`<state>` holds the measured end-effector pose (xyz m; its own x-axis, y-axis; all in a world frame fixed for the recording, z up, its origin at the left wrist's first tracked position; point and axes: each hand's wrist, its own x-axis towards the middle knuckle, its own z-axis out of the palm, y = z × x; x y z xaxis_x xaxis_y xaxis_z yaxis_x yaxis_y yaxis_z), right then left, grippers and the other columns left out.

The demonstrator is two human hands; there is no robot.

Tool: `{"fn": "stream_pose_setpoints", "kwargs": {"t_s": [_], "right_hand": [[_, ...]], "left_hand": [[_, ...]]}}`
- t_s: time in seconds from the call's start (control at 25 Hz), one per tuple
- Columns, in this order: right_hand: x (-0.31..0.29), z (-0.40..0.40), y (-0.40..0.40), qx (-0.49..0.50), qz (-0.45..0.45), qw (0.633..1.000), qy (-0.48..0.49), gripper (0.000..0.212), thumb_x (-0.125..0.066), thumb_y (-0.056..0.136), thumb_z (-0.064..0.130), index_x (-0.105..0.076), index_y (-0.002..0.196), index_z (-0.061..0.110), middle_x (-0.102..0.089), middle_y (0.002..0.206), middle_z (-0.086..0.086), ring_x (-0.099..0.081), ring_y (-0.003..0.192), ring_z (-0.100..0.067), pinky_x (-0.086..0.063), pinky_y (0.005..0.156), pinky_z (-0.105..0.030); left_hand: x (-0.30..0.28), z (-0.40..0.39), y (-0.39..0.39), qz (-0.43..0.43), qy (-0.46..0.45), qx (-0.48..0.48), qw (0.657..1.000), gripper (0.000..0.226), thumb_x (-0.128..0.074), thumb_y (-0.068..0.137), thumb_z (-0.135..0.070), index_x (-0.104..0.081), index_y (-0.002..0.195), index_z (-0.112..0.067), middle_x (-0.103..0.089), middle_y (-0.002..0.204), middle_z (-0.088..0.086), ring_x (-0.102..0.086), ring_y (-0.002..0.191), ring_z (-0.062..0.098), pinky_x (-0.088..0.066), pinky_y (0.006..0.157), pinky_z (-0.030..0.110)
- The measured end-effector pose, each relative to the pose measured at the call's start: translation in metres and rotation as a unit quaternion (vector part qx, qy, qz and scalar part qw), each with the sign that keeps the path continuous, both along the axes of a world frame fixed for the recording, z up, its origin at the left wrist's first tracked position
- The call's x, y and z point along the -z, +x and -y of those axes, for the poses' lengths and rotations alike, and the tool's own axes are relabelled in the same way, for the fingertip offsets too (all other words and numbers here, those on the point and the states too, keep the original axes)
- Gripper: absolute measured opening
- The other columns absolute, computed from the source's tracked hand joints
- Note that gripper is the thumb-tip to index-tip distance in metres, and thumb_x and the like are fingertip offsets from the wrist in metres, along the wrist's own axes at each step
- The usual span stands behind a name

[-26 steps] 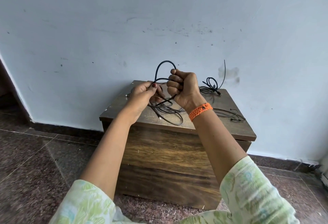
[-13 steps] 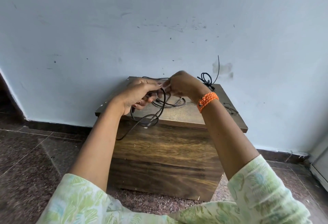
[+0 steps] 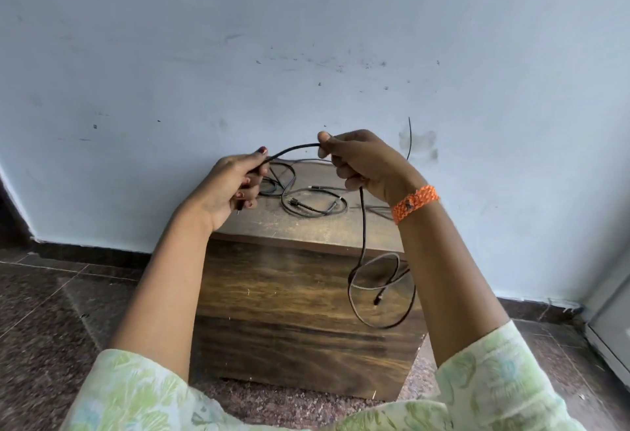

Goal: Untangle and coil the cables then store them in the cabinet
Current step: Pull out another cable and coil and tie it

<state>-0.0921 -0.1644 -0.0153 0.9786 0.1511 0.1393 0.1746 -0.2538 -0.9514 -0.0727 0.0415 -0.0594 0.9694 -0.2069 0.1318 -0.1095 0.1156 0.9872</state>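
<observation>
A black cable [image 3: 363, 236] is held up between both hands above the wooden cabinet [image 3: 300, 308]. My left hand [image 3: 231, 188] grips one end of it, fingers curled. My right hand [image 3: 361, 164] grips the cable farther along, with a short arc stretched between the hands. Below my right hand the cable hangs down in loose loops in front of the cabinet, its plug end dangling. Other dark cables [image 3: 306, 198] lie tangled on the cabinet top behind my hands. A thin wire [image 3: 410, 137] sticks up by the wall, behind my right hand.
The cabinet stands against a pale blue wall [image 3: 306, 38] on a speckled stone floor [image 3: 51, 321]. A light-coloured object's edge [image 3: 610, 331] shows at the far right. A dark opening lies at the far left.
My hands have moved apart and lifted, stretching a length of cable between them. The hanging part now drops from my right hand on the right instead of from the left.
</observation>
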Motion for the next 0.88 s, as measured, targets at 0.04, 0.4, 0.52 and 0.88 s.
{"fn": "stream_pose_setpoints", "kwargs": {"t_s": [0.04,0.4,0.52,0.88], "right_hand": [[0.0,0.006,0.001,0.026,0.011,0.999,0.023,0.033,-0.053,0.098,0.032,-0.057,0.071,0.013,-0.029,0.052,0.007,-0.025,0.037,-0.003,-0.021,0.037,-0.016],[0.011,0.042,0.003,0.275,0.092,0.931,-0.221,0.025,-0.067,0.086,0.031,-0.07,0.082,0.006,-0.06,0.069,-0.009,-0.056,0.061,-0.024,-0.044,0.056,-0.025],[0.004,0.024,-0.015,0.105,-0.029,0.92,-0.376,0.016,-0.071,0.084,0.021,-0.066,0.079,0.007,-0.057,0.064,-0.001,-0.05,0.057,-0.015,-0.043,0.051,-0.022],[0.0,-0.01,-0.025,-0.044,-0.028,0.989,-0.136,0.038,-0.049,0.099,0.033,-0.052,0.067,0.014,-0.035,0.054,0.002,-0.027,0.042,-0.008,-0.02,0.04,-0.019]], "left_hand": [[0.0,-0.001,0.001,-0.016,-0.031,-0.005,0.999,0.036,-0.048,0.095,-0.038,-0.046,0.063,-0.021,-0.027,0.044,-0.011,-0.02,0.035,0.004,-0.021,0.04,0.018],[-0.002,-0.013,-0.004,-0.082,-0.177,-0.05,0.98,0.024,-0.044,0.097,-0.024,-0.056,0.076,-0.018,-0.047,0.056,-0.009,-0.048,0.045,0.003,-0.044,0.043,0.014],[-0.002,0.004,-0.003,-0.009,-0.1,-0.044,0.994,0.016,-0.051,0.094,-0.012,-0.062,0.084,-0.007,-0.065,0.061,-0.001,-0.064,0.053,0.008,-0.055,0.05,0.018],[-0.004,0.043,-0.018,0.003,0.046,0.075,0.996,0.029,-0.037,0.098,-0.015,-0.055,0.075,-0.01,-0.046,0.045,-0.005,-0.039,0.037,0.007,-0.036,0.042,0.021]]}}
